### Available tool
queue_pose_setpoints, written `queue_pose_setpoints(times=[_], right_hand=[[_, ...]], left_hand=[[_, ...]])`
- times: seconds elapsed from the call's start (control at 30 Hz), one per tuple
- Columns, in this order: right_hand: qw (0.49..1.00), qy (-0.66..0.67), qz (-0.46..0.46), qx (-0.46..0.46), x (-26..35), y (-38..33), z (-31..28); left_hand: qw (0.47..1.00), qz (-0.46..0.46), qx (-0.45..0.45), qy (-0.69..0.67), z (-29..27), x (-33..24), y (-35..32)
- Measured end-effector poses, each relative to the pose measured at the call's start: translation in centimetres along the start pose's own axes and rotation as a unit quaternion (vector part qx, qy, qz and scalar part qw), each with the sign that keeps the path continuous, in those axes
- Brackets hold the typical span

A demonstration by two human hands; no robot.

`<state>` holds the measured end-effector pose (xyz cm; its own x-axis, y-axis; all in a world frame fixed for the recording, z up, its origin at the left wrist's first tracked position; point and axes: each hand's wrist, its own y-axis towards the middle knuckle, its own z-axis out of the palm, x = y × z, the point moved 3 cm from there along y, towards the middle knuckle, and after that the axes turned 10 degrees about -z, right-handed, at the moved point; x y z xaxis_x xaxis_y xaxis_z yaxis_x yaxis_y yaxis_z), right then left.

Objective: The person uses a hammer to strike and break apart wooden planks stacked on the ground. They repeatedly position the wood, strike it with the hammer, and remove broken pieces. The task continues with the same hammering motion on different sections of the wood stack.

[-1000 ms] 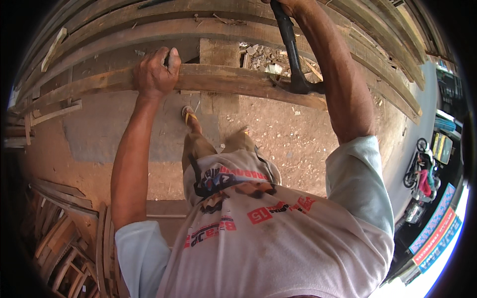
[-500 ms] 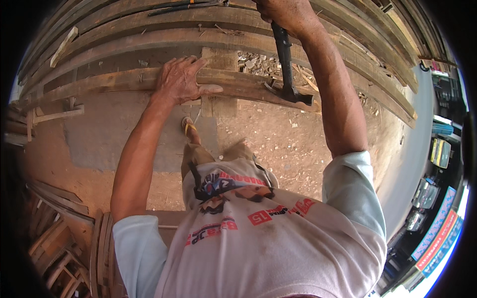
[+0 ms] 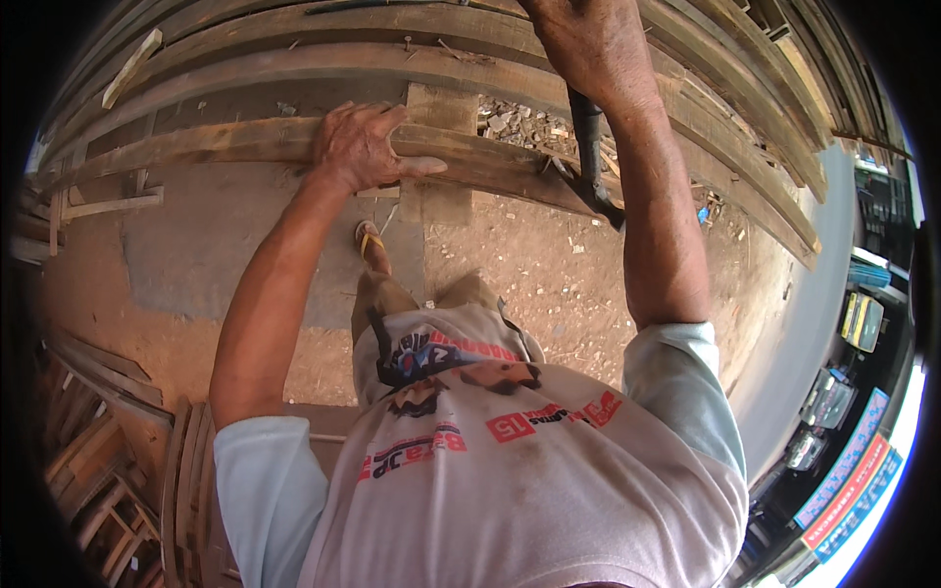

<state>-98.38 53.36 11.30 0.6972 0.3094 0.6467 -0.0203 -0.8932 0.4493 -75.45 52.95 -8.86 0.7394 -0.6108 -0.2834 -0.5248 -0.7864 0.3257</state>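
My right hand (image 3: 593, 49) is closed around the dark handle of a claw hammer (image 3: 588, 137). The hammer's head rests at the near edge of a long wooden beam (image 3: 490, 169), its claw end against the wood. Part of the handle is hidden behind my right hand and wrist. To the left, my left hand (image 3: 358, 147) lies over the same beam, fingers bent across its far side and thumb stretched to the right along it. A short board (image 3: 441, 103) crosses under the beam beside my left hand.
Several more long beams (image 3: 343, 78) lie parallel beyond, one with a nail (image 3: 408, 43) standing up. Wood chips (image 3: 515, 125) fill a gap between them. My sandalled foot (image 3: 371, 245) is below the beam. Scrap wood (image 3: 108, 470) is piled at lower left; a road (image 3: 784, 363) runs along the right.
My right hand and the hammer have shifted right and slightly nearer, and the hammer head has tilted, its striking end lower. My left hand stays on the beam.
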Motion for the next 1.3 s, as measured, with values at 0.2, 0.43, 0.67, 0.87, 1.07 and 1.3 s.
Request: queue_pose_setpoints(times=[0.2, 0.43, 0.67, 0.87, 1.07, 1.3], right_hand=[[0.999, 0.023, -0.008, -0.047, 1.5, -0.4, 0.0], [0.986, 0.141, 0.042, -0.075, 3.7, -3.9, -2.2], [0.974, 0.152, -0.139, -0.091, 2.9, -7.8, 0.1], [0.955, 0.16, -0.214, -0.13, 4.1, -10.1, -0.1], [0.941, 0.125, -0.267, -0.167, 6.1, -13.9, 0.8], [0.966, 0.09, -0.207, -0.128, 5.7, -11.5, 1.3]], left_hand=[[0.999, -0.012, 0.041, 0.017, -0.6, -0.5, 0.4], [0.965, -0.119, 0.23, 0.031, -1.4, -1.2, 1.9], [0.948, -0.026, 0.314, 0.042, -0.4, -0.4, 4.1], [0.94, -0.036, 0.335, 0.053, -1.9, -0.7, 4.8], [0.948, -0.037, 0.309, 0.063, -3.3, -1.5, 2.6], [0.942, -0.031, 0.333, 0.041, -1.6, -1.7, 3.9]])
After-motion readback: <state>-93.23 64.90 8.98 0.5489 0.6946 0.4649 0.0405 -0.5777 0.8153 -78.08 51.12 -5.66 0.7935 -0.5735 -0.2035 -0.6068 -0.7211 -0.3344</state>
